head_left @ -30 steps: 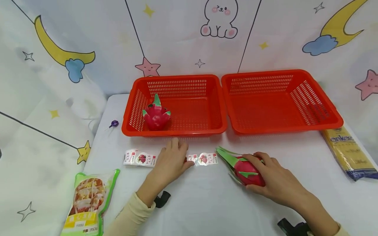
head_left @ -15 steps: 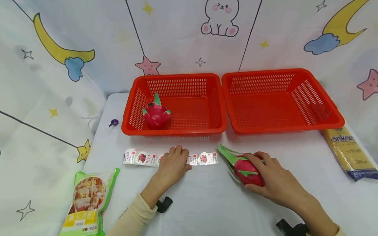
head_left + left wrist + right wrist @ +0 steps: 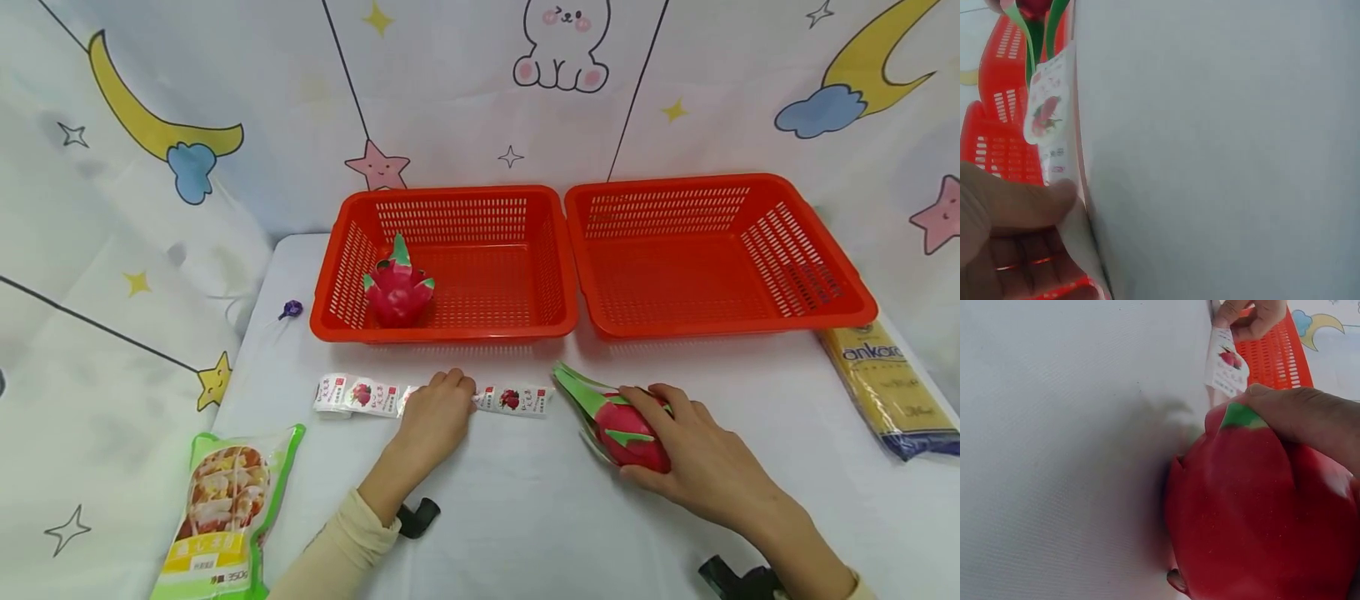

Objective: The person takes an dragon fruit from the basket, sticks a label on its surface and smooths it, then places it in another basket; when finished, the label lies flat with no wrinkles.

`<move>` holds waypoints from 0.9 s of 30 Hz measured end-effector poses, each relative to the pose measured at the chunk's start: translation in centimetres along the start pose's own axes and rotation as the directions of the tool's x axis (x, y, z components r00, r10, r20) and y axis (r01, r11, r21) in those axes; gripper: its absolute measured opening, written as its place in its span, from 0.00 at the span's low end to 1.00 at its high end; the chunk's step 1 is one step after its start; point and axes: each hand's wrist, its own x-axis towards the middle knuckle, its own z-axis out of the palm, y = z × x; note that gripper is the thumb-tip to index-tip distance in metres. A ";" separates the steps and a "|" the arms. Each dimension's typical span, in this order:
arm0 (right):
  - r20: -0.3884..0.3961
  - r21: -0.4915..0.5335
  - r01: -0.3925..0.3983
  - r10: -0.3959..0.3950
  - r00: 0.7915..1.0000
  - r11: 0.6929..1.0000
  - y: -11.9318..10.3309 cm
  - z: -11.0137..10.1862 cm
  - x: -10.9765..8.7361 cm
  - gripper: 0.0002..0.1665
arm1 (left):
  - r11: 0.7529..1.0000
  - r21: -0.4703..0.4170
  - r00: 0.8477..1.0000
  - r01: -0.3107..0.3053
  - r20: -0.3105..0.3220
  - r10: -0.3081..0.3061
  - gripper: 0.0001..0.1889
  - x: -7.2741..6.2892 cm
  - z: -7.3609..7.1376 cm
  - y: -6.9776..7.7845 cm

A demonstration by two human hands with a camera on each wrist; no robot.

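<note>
"White cloth (image 3: pixel 517 533), starry backdrop (image 3: pixel 450 92). Your feed?"

"I see the left hand (image 3: pixel 435 421) pinching a label strip (image 3: pixel 517 401)."

"And the right hand (image 3: pixel 701 462)?"

"Curled round a dragon fruit (image 3: pixel 633 450) on the cloth, beside the strip's end, near a red basket (image 3: pixel 667 283)."

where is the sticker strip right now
In the head view, the sticker strip stretches just left of centre in front of the left red basket, pinched by the left grip, with its right end near the dragon fruit on the white table.
</note>
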 end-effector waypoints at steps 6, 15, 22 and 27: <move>-0.002 -0.031 0.041 -0.041 0.999 0.999 -0.1 -0.3 0.3 0.60 | 0.991 -0.112 0.997 0.075 0.028 -0.072 0.05 -0.3 -1.6 -1.1; -0.045 0.211 0.187 -0.182 0.982 0.960 -1.8 -5.4 2.7 0.42 | 0.970 -0.238 0.994 0.044 -0.090 -0.067 0.12 -1.1 -5.6 -1.3; -0.077 0.332 0.405 -0.403 0.912 0.852 -4.9 -7.4 7.6 0.28 | 0.960 -0.255 0.969 -0.120 -0.240 0.057 0.12 -1.4 -6.8 -0.3; 0.070 0.348 0.362 -0.409 0.910 0.865 -6.7 -6.1 10.2 0.25 | 0.956 -0.253 0.962 -0.149 -0.259 0.082 0.11 -1.5 -7.1 0.2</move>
